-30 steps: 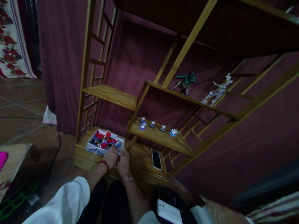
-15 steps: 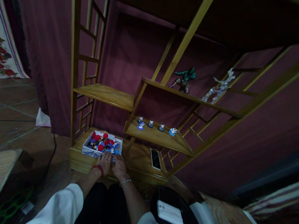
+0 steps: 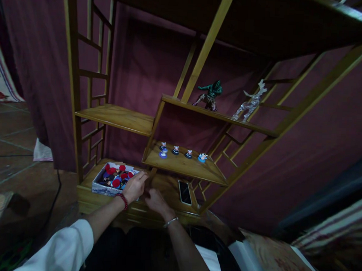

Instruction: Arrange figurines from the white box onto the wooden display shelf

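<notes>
At the right end of a shallow box full of small figurines and red round pieces, my left hand is raised with its fingers closed together. Whatever they hold, if anything, is hidden. My right hand is just to the right and a little lower, over the front of the bottom shelf, its fingers curled in shadow toward the left hand. I cannot make out anything in it. On the small middle shelf stand several small figurines, among them a purple-based one and a blue-based one.
A phone lies on the bottom shelf, right of my hands. Higher up stand a green-hooded figure and a clear deer figurine. A wooden side shelf overhangs the box. A white object lies by my right forearm.
Both hands have left the box's front edge and moved right. The left has risen with its fingers closing; the right has curled. The whole view has shifted slightly.
</notes>
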Available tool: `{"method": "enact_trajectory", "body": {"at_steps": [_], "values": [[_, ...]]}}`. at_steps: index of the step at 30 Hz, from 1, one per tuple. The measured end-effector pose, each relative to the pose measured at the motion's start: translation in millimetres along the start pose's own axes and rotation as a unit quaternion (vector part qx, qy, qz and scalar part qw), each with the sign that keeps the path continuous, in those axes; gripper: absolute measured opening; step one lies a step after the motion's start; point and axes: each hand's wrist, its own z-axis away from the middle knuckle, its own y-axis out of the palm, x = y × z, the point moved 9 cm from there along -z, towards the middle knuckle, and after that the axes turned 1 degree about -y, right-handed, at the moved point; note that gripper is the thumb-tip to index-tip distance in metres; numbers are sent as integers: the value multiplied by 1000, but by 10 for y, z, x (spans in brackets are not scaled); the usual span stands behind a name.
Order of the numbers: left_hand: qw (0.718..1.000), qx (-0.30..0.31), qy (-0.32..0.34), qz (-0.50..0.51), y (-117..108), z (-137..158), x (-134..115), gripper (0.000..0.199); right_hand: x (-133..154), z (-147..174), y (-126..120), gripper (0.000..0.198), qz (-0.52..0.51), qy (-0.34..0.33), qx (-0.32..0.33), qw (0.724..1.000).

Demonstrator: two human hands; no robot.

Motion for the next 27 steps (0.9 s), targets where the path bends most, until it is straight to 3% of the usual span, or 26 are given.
{"method": "enact_trajectory", "body": {"at_steps": [3, 5, 8, 11, 15, 19, 27], "values": [[998, -45, 35, 38, -125, -130, -149, 41, 31, 77, -181, 19, -138, 15, 65, 988], [996, -62, 38, 49, -178, -211, -197, 44, 35, 91, -397, 23, -217, 24, 57, 974], [995, -69, 54, 50, -214, -333, -305, 47, 41, 39, -844, 29, -260, -11, -25, 965], [993, -74, 79, 46, -240, -477, -467, 46, -116, -58, -1231, 32, -268, -4, -133, 954], [994, -98, 10, 46, -265, -750, -447, 48, -440, -235, -1512, 32, -269, 22, -245, 931], [992, -71, -88, 60, -150, -1016, -207, 64, -664, -451, -1597, 29, -205, 26, -294, 933], [985, -22, -162, 60, 46, -1208, 60, 78, -776, -793, -1492, 41, 23, 70, -256, 964]]}}
